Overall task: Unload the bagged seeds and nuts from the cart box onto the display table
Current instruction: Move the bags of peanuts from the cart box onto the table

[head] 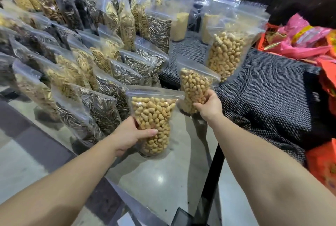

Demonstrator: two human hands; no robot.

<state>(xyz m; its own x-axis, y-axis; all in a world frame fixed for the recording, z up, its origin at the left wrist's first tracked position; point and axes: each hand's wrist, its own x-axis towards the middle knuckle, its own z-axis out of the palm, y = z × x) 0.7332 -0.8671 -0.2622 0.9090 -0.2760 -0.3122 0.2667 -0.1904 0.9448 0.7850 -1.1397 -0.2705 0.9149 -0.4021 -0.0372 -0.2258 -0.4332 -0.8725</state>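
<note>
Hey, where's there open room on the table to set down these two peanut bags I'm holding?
Bare black mesh cover lies right of the standing peanut bag, up to the pink and red packets. A smaller gap sits between that bag and the sunflower seed rows. Left of that, rows are packed tight. Left hand and right hand each grip a bag.

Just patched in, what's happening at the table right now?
A person is stocking a display table. The left hand grips a clear zip bag of shelled peanuts at the near end of the rows of bagged sunflower seeds. The right hand holds a second clear peanut bag just beyond. A third peanut bag already stands upright on the dark mesh mat.
</note>
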